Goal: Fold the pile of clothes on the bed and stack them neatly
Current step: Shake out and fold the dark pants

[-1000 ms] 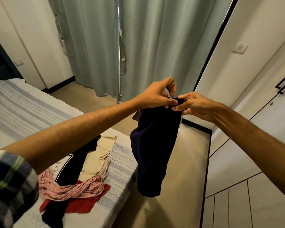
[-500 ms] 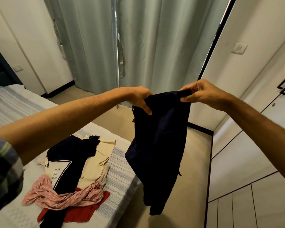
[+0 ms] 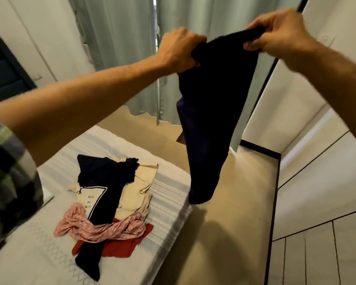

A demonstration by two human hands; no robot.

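Note:
A dark navy garment (image 3: 210, 120) hangs in the air over the bed's corner and the floor. My left hand (image 3: 177, 50) grips its top left edge and my right hand (image 3: 280, 31) grips its top right edge, stretching the top between them. On the bed (image 3: 169, 192) lies a loose pile: another dark navy piece (image 3: 107, 182), a cream shirt with a printed panel (image 3: 136, 190), a twisted pink cloth (image 3: 103, 227) and a red piece (image 3: 119, 247) underneath.
Grey-green curtains (image 3: 121, 48) hang behind the garment. White wardrobe doors (image 3: 321, 161) line the right side, with beige floor (image 3: 234, 233) between them and the bed. A dark headboard (image 3: 2, 73) stands at the far left.
My hands have moved apart and upward, spreading the garment's top edge. The view has tilted down, showing more of the bed and pile.

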